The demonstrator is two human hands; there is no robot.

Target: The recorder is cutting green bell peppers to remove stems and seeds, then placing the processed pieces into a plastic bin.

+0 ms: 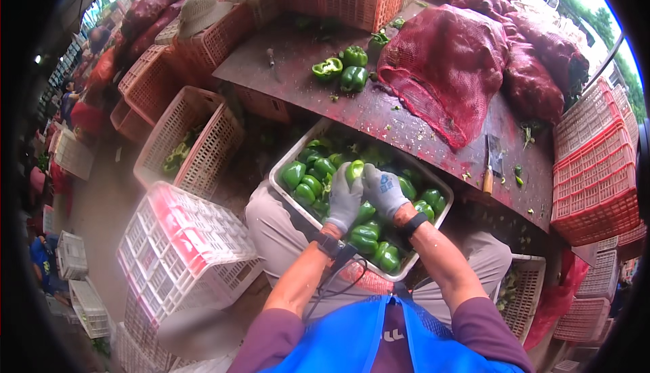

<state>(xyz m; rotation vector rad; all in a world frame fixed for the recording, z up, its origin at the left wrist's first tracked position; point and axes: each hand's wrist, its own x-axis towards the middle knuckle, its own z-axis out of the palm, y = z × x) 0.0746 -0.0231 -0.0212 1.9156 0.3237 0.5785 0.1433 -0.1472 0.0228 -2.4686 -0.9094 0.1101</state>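
My left hand (345,199), in a grey work glove, holds a green bell pepper (355,171) whose paler side faces up. Close beside it is my right hand (384,191), gloved the same way, with its curled fingers at the pepper's edge. Whether those fingers also hold something is hidden. Both hands are over a white-rimmed plastic crate (293,198) in front of my lap. Whole green bell peppers (364,238) lie in the crate, beneath and around my hands.
Beyond the crate is a dark tabletop (315,103) with a cut bell pepper (327,68), a red mesh sack (447,63), a wooden-handled cleaver (490,162) and a small tool (270,57). Plastic crates (188,144) stand at my left, and stacked red crates (594,180) at the right.
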